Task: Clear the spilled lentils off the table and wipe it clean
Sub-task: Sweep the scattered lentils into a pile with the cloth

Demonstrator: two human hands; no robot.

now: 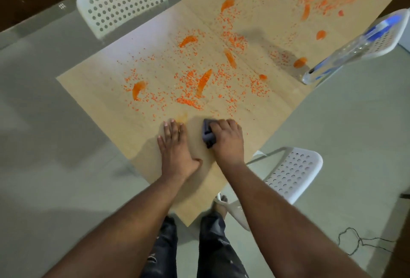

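Note:
Orange lentils [190, 82] lie scattered in grains and smeared streaks over most of the light wooden table [93, 87], thickest in the middle and at the far right end. My left hand [175, 146] rests flat on the near part of the table, fingers straight, just short of a faint orange smear [182, 117]. Beside it, my right hand [228, 139] grips a folded dark grey cloth [208, 135] and presses it on the table. The strip of wood around both hands has almost no grains on it.
A clear plastic spray bottle with a blue label [355, 49] stands at the table's right edge. White perforated chairs stand at the far side [122, 0], at the near right [292, 173] and behind the bottle. A black cable [359, 242] lies on the grey floor.

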